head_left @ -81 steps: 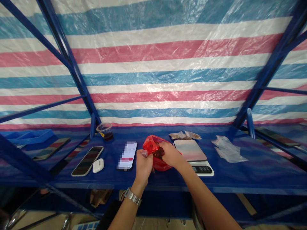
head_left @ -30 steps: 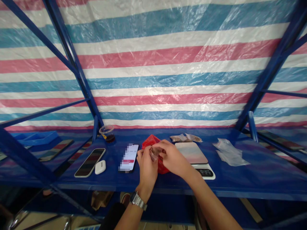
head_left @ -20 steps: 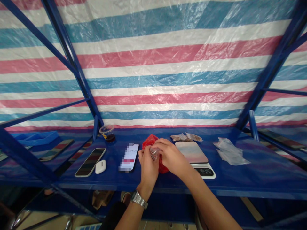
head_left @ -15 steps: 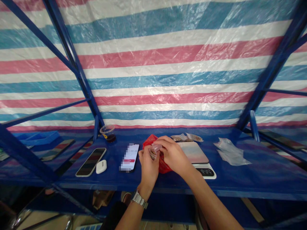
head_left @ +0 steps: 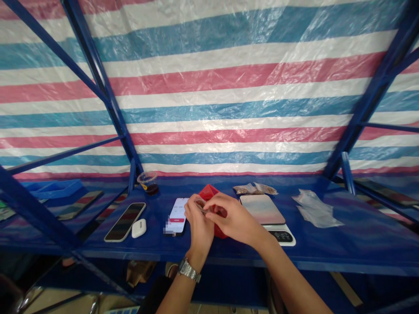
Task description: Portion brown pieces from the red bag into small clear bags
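Note:
My left hand (head_left: 200,224) is closed around a small clear plastic bag (head_left: 200,204), only partly visible between the fingers. Its contents are too hidden to make out. With fingertips pinched together, my right hand (head_left: 234,216) grips the top of that same bag. Right behind and below both hands sits a red plastic bag (head_left: 209,190), mostly covered by them. Beside my right wrist is a white kitchen scale (head_left: 263,210) with a dark display. Two small bags of brown bits (head_left: 247,189) lie behind the scale.
Flat clear bags (head_left: 316,208) lie to the right. On the left are a lit phone (head_left: 178,213), a dark phone (head_left: 126,222), a white earbud case (head_left: 139,228) and a plastic cup (head_left: 149,183) of dark liquid. Blue shelf posts (head_left: 114,111) flank the blue shelf (head_left: 327,253).
Both hands have shifted slightly left, bringing the small bag over the lit phone's right edge. My left hand has turned, and its fingers now cover more of the bag.

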Tool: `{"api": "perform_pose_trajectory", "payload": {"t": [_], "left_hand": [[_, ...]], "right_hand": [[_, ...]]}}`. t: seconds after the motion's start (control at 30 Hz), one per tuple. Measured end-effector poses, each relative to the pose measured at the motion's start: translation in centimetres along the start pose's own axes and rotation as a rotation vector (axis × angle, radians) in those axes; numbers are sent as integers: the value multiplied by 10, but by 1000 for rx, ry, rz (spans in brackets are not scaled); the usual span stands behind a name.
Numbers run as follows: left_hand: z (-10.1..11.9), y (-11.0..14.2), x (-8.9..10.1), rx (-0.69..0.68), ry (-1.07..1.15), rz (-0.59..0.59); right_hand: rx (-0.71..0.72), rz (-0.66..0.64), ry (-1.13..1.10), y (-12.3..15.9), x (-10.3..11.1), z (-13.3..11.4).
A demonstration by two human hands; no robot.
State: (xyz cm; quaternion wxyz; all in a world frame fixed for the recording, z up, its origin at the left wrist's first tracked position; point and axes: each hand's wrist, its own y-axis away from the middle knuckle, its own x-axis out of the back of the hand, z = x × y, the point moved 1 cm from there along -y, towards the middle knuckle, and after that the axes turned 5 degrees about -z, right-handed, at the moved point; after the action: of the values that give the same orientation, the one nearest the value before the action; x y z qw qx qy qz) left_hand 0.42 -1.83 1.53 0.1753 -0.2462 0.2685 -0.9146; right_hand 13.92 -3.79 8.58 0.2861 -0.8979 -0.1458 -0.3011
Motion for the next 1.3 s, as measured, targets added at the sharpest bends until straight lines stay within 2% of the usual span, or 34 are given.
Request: {"api": "perform_pose_trajectory", "payload": {"t": [0.1,0.17,0.3,0.4,0.5,0.67,0.9,1.07,1.13,1.23,1.3], "left_hand": [[-1,1,-2,19,-14,-11],[1,0,-4,27,0,-30],[10,0,-6,22,122,-85],[19,3,-6,-23,225,-191],[24,9,-7,-78,307,-294],[31,11,-14,18,560,-388],[43,4,-22,104,690,-372],[49,5,-30,238,751,-374],[49,7,-36,278,753,-363],[49,9,-44,299,737,-349],[50,11,-48,274,695,-291]], "right_hand": [[-11,-25,164,2,2,0],[-28,-8,193,3,3,7],[-53,148,126,3,10,18],[-20,241,26,4,19,17],[26,253,-60,6,25,17],[-12,247,-40,14,30,24],[-151,265,-230,23,37,40],[-206,435,-302,28,39,56],[-198,437,-338,31,40,59],[-192,388,-384,36,46,65],[-243,457,-345,42,55,78]]}}
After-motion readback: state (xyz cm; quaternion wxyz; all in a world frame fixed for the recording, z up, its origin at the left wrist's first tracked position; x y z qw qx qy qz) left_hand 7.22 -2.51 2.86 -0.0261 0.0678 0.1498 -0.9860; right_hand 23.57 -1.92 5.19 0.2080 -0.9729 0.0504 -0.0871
